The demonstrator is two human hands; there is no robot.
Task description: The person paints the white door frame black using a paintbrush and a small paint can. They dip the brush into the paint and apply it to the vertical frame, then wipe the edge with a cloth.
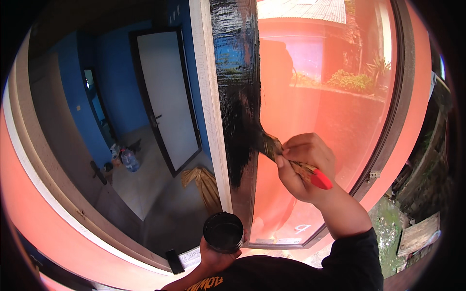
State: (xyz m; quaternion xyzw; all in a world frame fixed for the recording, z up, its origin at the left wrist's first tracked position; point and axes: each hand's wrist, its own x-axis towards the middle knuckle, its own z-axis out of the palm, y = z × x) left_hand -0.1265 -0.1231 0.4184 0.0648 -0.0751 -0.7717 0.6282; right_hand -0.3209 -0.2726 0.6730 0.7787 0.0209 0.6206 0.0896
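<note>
My right hand (308, 165) grips a paintbrush (321, 179) with a red-tipped handle. Its bristles press against the wooden door-frame post (238, 72), which is coated in wet, glossy black paint down to about the brush's level. Below that, the post's lower stretch (241, 213) shows bare brown wood with ragged black streaks at the upper part. Low in front of me, my left hand (219, 257) holds a round black paint pot (223, 232) from beneath, its open top facing up. Dark paint seems to lie inside it.
Right of the post is a reflective window pane (315, 111) in a brown frame. To the left, an open doorway shows a blue room with a white door (167, 92), a water bottle (129, 160) and a brown cloth (201, 186). A phone (174, 261) lies near the sill.
</note>
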